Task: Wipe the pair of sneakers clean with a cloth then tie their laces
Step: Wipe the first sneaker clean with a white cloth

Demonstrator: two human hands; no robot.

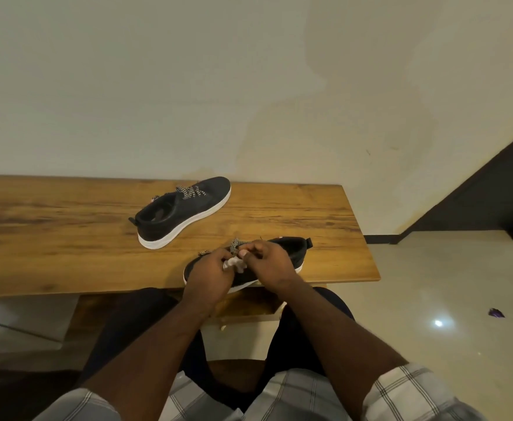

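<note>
Hands [240,265] work laces [235,246] on near-edge sneaker [291,253].

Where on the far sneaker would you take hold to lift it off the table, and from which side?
Grip the far sneaker at its open collar near the heel, coming from above on the person's near side. It stands upright on its white sole, heel and pull tab toward the near left, so the opening faces up and probably lets fingers hook the rim. The right hand is closer but busy with the near sneaker's laces.

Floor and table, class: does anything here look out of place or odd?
One thing: a small purple scrap lies alone on the pale floor, right of the table, like dropped litter. Both sneakers sit upright.
</note>
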